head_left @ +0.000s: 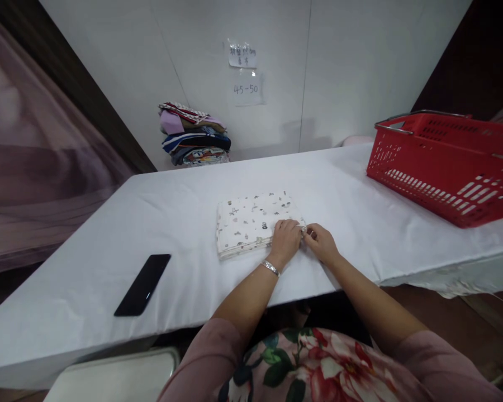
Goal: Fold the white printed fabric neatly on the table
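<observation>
A white cloth [251, 219] with a small scattered print lies folded in several layers on the white-covered table. My left hand [286, 239], with a silver bracelet at the wrist, rests on the cloth's near right corner, its fingers together over the edge. Just to the right, my right hand [321, 241] pinches the cloth's right edge between thumb and fingers. The two hands are close together at that corner.
A black phone [143, 285] lies on the table [184, 218] at the left. At the back right stands a red basket [444, 162] with metal handles. Folded fabrics [195, 137] are stacked beyond the back edge, beside the wall. A pale stool [117, 377] is at the lower left.
</observation>
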{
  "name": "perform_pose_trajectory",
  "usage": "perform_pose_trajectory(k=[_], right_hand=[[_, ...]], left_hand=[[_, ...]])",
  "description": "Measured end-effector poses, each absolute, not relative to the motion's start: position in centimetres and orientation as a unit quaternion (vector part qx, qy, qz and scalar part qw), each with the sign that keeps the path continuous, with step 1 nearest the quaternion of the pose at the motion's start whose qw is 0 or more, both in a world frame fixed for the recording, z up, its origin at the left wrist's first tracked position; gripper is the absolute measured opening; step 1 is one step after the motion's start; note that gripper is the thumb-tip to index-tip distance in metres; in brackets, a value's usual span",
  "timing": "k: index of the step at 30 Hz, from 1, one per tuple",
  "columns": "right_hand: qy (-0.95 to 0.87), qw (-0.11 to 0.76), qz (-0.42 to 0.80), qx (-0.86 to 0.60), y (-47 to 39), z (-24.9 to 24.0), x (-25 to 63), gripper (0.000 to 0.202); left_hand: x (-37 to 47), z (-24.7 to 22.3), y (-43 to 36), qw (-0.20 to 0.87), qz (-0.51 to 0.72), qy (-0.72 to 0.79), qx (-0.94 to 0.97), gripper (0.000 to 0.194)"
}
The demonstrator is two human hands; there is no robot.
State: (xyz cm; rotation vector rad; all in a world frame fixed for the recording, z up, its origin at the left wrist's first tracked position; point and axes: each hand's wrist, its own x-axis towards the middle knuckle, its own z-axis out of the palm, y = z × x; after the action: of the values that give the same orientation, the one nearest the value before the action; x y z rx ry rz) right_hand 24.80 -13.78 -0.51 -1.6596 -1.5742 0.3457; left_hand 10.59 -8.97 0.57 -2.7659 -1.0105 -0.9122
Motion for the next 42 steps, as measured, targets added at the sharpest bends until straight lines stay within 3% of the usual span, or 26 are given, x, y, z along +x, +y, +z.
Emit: perform_pose_trajectory(k=[22, 31, 36, 42], right_hand=[[-0.603, 0.367, 0.106, -0.7, -13.5, -0.4, 24.2, 0.015], [-0.604, 0.363, 0.106, -0.701, -13.5, -0.6, 24.2, 0.018], [-0.632, 0.346, 0.085, -0.688, -13.3, -0.5, 24.3, 0.031], [-0.653, 0.325, 0.066, -0.681, -13.1, -0.4, 24.8, 0.026]], left_hand=[[10.5, 0.5, -9.2, 0.023, -0.264, -0.352, -0.897, 0.009], [9.1, 1.0, -9.4, 0.02, -0.252, -0.4, -0.881, 0.036], [8.3, 1.1, -9.3, 0.013, -0.247, -0.414, -0.876, 0.028], [8.2, 0.9, -9.4, 0.003, -0.247, -0.411, -0.878, 0.021]])
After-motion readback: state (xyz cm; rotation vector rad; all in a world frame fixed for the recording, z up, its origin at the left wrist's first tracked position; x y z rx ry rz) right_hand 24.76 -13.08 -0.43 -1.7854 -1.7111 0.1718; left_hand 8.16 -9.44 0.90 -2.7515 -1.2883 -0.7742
